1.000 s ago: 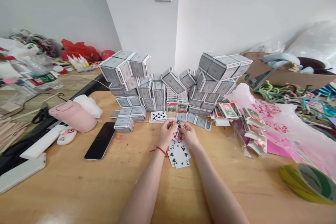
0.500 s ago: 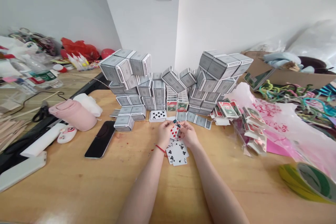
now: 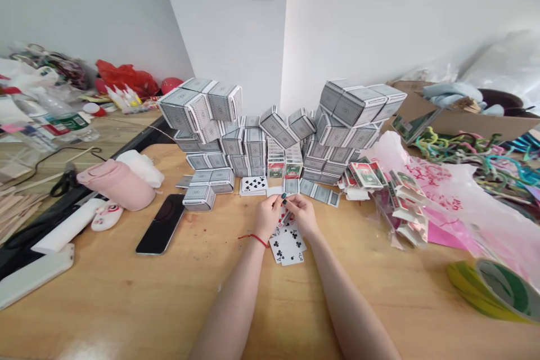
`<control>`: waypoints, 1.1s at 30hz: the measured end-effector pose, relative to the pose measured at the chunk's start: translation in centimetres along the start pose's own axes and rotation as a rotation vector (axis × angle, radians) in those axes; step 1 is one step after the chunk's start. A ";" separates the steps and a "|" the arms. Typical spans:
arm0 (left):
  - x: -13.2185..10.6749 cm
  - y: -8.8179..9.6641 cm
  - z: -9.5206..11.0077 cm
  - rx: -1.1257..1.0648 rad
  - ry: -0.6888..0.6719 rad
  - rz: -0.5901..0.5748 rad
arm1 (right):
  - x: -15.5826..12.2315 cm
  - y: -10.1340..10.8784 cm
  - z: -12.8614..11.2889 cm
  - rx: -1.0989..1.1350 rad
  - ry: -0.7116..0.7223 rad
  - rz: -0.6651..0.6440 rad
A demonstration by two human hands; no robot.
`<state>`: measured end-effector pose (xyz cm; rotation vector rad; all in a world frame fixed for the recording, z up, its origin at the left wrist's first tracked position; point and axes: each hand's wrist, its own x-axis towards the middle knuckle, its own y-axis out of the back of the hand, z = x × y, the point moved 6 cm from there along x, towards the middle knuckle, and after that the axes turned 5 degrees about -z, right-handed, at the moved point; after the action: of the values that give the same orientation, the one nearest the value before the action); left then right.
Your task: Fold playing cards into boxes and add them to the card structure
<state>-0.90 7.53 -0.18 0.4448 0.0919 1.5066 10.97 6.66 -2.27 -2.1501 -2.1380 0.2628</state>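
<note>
Red cards [image 3: 282, 217], too hidden to be counted, are pinched in the fingers of two hands, the left hand [image 3: 267, 216] and the right hand [image 3: 302, 215], beside at least two club cards [image 3: 287, 248] on the table [image 3: 169, 304]. Beyond them, two grey towers [image 3: 352, 107] are seen, one spade card [image 3: 253, 184] being laid face up between; one phone [image 3: 161, 225] is placed left, one tape roll [image 3: 470, 291] far right.

Phone [image 3: 161, 224] left of cards [image 3: 288, 246]
</note>
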 end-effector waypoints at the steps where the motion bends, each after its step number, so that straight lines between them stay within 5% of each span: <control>1: 0.0 0.0 0.1 0.028 -0.015 -0.005 | 0.0 0.0 -0.1 -0.003 0.002 -0.009; 12: 0.7 0.4 -0.5 0.055 0.043 -0.002 | -0.1 -0.6 0.6 0.217 -0.135 -0.150; 22: 1.2 1.1 -1.9 -0.163 0.164 -0.029 | -0.9 -2.1 -0.5 0.421 -0.152 -0.380; 26: 1.2 1.2 -1.3 -0.193 0.129 0.007 | -0.3 -1.4 0.0 0.371 -0.100 -0.220; 33: 1.0 -0.4 -0.5 -0.287 0.093 -0.159 | 0.4 1.2 0.1 0.351 0.063 0.120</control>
<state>-0.61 8.63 -0.54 0.1340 -0.0165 1.3578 12.13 7.07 -2.66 -2.0511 -1.7738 0.5289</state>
